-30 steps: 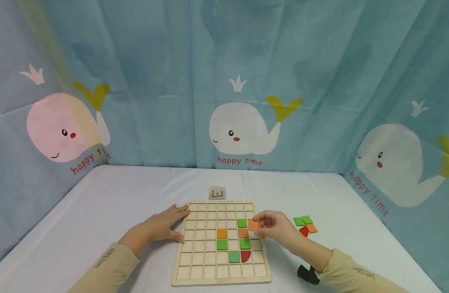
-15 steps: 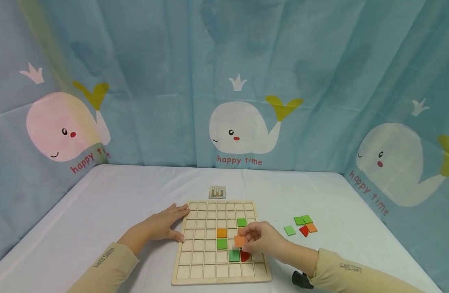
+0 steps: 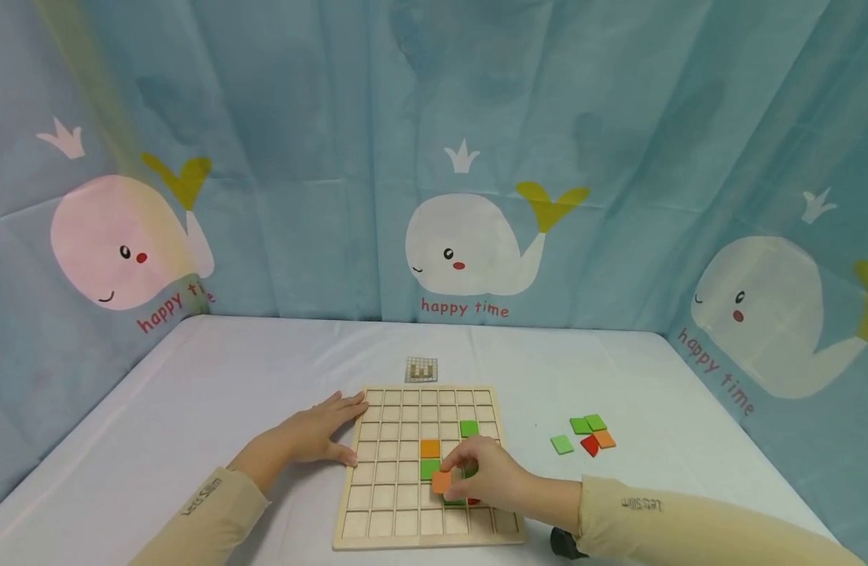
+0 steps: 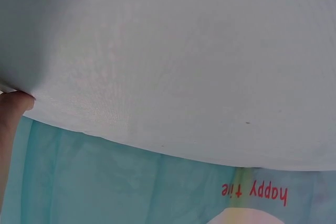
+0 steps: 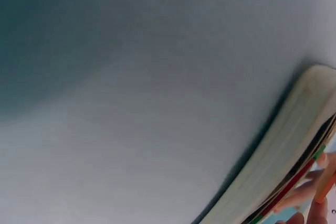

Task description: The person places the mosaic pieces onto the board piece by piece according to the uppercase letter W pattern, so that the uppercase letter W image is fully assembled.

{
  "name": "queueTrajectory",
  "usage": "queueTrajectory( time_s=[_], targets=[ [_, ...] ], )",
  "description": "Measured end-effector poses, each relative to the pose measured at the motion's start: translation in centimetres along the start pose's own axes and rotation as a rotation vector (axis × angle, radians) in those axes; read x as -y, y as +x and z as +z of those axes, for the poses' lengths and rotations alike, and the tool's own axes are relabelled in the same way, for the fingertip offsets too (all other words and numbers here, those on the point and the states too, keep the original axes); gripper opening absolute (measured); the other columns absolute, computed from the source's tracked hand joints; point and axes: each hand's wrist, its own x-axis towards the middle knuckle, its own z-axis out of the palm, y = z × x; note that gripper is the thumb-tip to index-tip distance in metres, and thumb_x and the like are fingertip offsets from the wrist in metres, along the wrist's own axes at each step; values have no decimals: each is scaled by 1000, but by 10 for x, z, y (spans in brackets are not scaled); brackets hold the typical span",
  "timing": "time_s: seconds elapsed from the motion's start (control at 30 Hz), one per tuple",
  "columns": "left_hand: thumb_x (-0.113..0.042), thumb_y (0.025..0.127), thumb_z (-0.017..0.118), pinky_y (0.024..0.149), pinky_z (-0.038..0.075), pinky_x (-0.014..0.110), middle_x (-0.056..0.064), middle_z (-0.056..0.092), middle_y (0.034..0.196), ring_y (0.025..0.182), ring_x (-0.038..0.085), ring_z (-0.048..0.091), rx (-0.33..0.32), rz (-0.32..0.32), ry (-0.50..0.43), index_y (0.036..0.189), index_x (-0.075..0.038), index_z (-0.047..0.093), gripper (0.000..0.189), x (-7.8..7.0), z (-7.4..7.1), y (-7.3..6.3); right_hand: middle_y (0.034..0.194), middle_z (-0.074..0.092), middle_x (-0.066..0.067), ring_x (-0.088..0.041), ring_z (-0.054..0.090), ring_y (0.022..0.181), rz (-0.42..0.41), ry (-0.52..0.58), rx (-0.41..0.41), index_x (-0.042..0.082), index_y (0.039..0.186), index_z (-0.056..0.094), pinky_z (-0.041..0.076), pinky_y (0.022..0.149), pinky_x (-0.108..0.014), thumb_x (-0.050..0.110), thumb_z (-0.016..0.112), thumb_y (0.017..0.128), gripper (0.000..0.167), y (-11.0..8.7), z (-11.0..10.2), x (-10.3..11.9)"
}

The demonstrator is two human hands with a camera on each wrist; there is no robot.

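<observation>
My right hand [image 3: 494,475] pinches an orange square tile [image 3: 442,482] between thumb and fingers, low over the wooden grid board [image 3: 377,523]. In the right wrist view, that orange tile [image 5: 326,184] shows at the lower right edge beside fingertips. Left of the board, my left hand [image 3: 317,431] rests with spread, straight fingers on its edge. An orange tile [image 3: 430,448] lies in the grid above a green tile [image 3: 430,469], close to the held one. Farther up sits another green tile [image 3: 468,428]. My right hand partly covers the other tiles, including a red one.
Right of the board lie loose tiles: a light green square [image 3: 561,445], two more green squares [image 3: 580,426], an orange square [image 3: 604,439] and a red piece [image 3: 590,446]. A small grid-pattern card [image 3: 421,369] lies behind the board. Something black [image 3: 564,542] shows below my right sleeve.
My right hand has carried the orange tile from the board's right side leftward and nearer to me. The light green loose tile has come into view. My left hand has stayed put.
</observation>
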Motion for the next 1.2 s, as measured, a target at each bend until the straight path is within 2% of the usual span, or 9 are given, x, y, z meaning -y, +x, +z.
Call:
queueTrajectory(
  time_s=[0.3,0.67,0.77,0.93,1.07,1.2],
  targets=[
    [-51,77,74,100,24,74,14,26,157,143,44,18,-1,3,-9,149,-4,38,92,0,0,0,82,54,4,-9,43,72,-68,-157,31,9,88,74,40,62,-22,8,87,70,22,7,8,2],
    [-52,77,73,100,24,74,14,27,157,143,44,19,-4,-2,6,148,-4,38,92,1,1,-1,72,47,6,-6,36,69,-76,-263,37,15,84,73,33,61,-22,12,89,68,23,9,12,6],
    [-51,77,73,100,24,74,14,27,157,143,44,19,-2,-2,0,148,-4,38,92,1,1,-1,72,47,5,-6,37,69,-59,-246,38,15,85,73,34,61,-22,12,90,67,24,9,12,6],
    [-51,77,73,100,23,74,15,27,157,143,44,18,3,1,-8,148,-3,38,93,0,1,0,81,52,3,-14,42,77,6,-143,30,14,88,73,39,65,-27,9,88,70,24,7,5,3],
    [-52,77,73,100,23,74,14,26,157,143,44,18,3,-2,-3,149,-4,38,93,1,2,1,92,55,1,-19,45,82,71,-70,-7,11,92,72,42,68,-32,6,85,73,24,3,-7,1],
    [-52,76,74,99,23,75,13,26,158,143,45,18,2,-7,1,149,-5,38,93,2,2,1,90,54,-4,-19,45,76,105,3,-24,6,98,71,41,61,-30,5,82,77,24,-2,-26,0]
  ],
)
